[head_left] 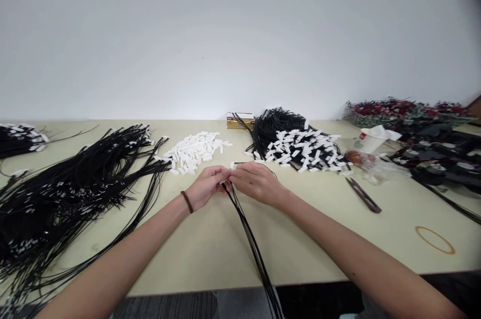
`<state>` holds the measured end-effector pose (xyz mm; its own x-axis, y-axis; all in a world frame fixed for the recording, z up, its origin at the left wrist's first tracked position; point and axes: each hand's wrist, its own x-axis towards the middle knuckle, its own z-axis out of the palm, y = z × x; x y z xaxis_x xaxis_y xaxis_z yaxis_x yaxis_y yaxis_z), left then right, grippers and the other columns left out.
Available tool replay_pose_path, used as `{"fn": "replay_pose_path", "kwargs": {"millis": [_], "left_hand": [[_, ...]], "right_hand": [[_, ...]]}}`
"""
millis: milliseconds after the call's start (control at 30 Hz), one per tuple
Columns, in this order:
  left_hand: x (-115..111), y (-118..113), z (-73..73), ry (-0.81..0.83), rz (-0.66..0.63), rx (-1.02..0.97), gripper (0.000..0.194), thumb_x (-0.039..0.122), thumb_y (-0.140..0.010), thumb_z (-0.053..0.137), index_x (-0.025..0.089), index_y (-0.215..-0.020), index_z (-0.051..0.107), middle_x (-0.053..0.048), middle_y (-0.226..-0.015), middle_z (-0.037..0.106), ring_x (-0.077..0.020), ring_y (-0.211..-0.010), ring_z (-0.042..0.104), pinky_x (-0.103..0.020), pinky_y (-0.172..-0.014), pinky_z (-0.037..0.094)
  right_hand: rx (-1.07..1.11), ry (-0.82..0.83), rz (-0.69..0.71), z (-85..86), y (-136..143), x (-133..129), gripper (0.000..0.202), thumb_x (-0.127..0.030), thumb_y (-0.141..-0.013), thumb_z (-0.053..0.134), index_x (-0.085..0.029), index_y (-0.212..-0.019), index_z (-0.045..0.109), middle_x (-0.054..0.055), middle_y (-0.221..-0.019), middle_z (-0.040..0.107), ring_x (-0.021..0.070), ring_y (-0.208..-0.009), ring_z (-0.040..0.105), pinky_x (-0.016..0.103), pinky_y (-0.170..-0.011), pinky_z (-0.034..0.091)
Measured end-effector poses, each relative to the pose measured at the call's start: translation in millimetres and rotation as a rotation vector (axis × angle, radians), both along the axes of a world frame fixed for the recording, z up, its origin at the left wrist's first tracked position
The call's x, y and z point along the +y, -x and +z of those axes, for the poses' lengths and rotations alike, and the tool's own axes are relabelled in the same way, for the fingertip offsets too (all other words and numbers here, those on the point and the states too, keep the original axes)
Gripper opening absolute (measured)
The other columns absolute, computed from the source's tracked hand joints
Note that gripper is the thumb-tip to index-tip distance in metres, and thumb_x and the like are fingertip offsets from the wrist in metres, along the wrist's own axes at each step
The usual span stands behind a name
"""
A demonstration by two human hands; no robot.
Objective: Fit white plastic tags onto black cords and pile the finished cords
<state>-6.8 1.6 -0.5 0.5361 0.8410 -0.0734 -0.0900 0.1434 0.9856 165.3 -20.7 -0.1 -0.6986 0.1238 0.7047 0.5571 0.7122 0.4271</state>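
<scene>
My left hand [208, 186] and my right hand [257, 182] meet over the middle of the table, fingertips pinched together. Several thin black cables [251, 239] run from between them down over the table's front edge. A small white connector piece [232, 165] shows at the fingertips of my right hand. My left fingers close around the cable ends, partly hidden. Just behind my hands lies a heap of loose white connector pieces [195, 151]. Right of that heap, a bundle of black cables with white connectors [304, 151] is piled up.
Black cables [75, 194] cover the table's left side. At the right are tweezers [363, 195], a rubber band [435, 240], a paper cup [370, 141] and a plastic bag [387, 171]. More wired parts [447, 148] lie beyond. A gold box [240, 120] stands against the wall.
</scene>
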Motion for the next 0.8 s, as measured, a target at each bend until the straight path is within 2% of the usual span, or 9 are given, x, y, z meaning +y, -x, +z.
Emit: {"fn": "replay_pose_path", "kwargs": {"millis": [67,167,267,333,433,533,633,700,800], "left_hand": [[0,0,1.9,0.001,0.015,-0.006,0.027,0.038,-0.066,0.065,0.013,-0.067,0.056,0.001,-0.056,0.055,-0.0087,-0.051,0.051,-0.021,-0.051,0.038],[0,0,4.5,0.002,0.063,-0.02,0.027,0.037,-0.065,0.067,0.012,-0.068,0.058,0.0,-0.062,0.057,-0.0076,-0.051,0.05,-0.021,-0.051,0.037],[1,1,5.7,0.011,0.08,-0.04,0.027,0.036,-0.065,0.067,0.012,-0.07,0.059,-0.002,-0.068,0.059,-0.0073,-0.051,0.049,-0.022,-0.051,0.037],[1,1,5.9,0.005,0.086,-0.036,0.027,0.037,-0.065,0.067,0.012,-0.07,0.058,-0.002,-0.067,0.059,-0.0074,-0.052,0.049,-0.021,-0.052,0.037],[1,0,5.5,-0.017,0.101,-0.012,0.027,0.037,-0.066,0.066,0.012,-0.067,0.057,-0.001,-0.065,0.057,-0.0075,-0.052,0.049,-0.022,-0.053,0.037],[1,0,4.3,-0.037,0.124,0.017,0.025,0.036,-0.066,0.065,0.013,-0.067,0.056,0.001,-0.062,0.056,-0.0075,-0.051,0.048,-0.022,-0.052,0.037],[2,1,2.6,-0.07,0.141,0.035,0.024,0.036,-0.068,0.063,0.013,-0.069,0.055,0.001,-0.063,0.056,-0.0074,-0.051,0.048,-0.021,-0.051,0.036],[3,2,1.5,-0.084,0.148,0.04,0.024,0.037,-0.069,0.062,0.014,-0.07,0.054,0.001,-0.064,0.056,-0.0073,-0.051,0.048,-0.021,-0.051,0.036],[5,3,-0.1,-0.103,0.152,0.036,0.024,0.036,-0.07,0.061,0.014,-0.071,0.054,0.001,-0.063,0.055,-0.007,-0.051,0.047,-0.02,-0.051,0.035]], "right_hand": [[0.13,0.156,0.046,-2.4,2,0,0.012,-0.012,-0.083,0.048,-0.017,-0.088,0.057,0.005,-0.088,0.065,0.0151,-0.084,0.055,0.029,-0.071,0.047],[0.399,0.487,0.126,0.7,6,-4,0.014,-0.015,-0.084,0.046,-0.019,-0.091,0.058,0.005,-0.086,0.065,0.0143,-0.083,0.057,0.029,-0.074,0.048],[0.768,0.856,0.196,11.4,11,-11,0.014,-0.023,-0.085,0.047,-0.02,-0.088,0.06,0.004,-0.086,0.064,0.0137,-0.081,0.059,0.031,-0.076,0.048],[1.059,1.063,0.292,19.5,11,-12,0.015,-0.03,-0.084,0.049,-0.019,-0.083,0.059,0.003,-0.082,0.062,0.0133,-0.078,0.06,0.032,-0.077,0.049],[1.433,1.199,0.435,29.4,0,-6,0.018,-0.035,-0.077,0.057,-0.017,-0.074,0.057,0.0,-0.073,0.057,0.0114,-0.072,0.059,0.03,-0.073,0.05],[1.668,1.13,0.481,36.0,-22,4,0.018,-0.033,-0.07,0.065,-0.016,-0.072,0.058,-0.003,-0.066,0.051,0.0075,-0.062,0.053,0.023,-0.062,0.049],[1.751,0.93,0.383,40.9,-43,12,0.018,-0.032,-0.068,0.066,-0.017,-0.078,0.061,-0.004,-0.062,0.045,0.0037,-0.05,0.042,0.016,-0.043,0.036],[1.69,0.743,0.229,43.6,-50,13,0.02,-0.033,-0.072,0.063,-0.018,-0.085,0.063,-0.004,-0.064,0.046,0.003,-0.046,0.035,0.016,-0.037,0.025],[1.384,0.466,-0.032,45.3,-46,6,0.018,-0.031,-0.077,0.058,-0.02,-0.089,0.065,-0.001,-0.068,0.052,0.0052,-0.048,0.036,0.02,-0.041,0.026]]}}
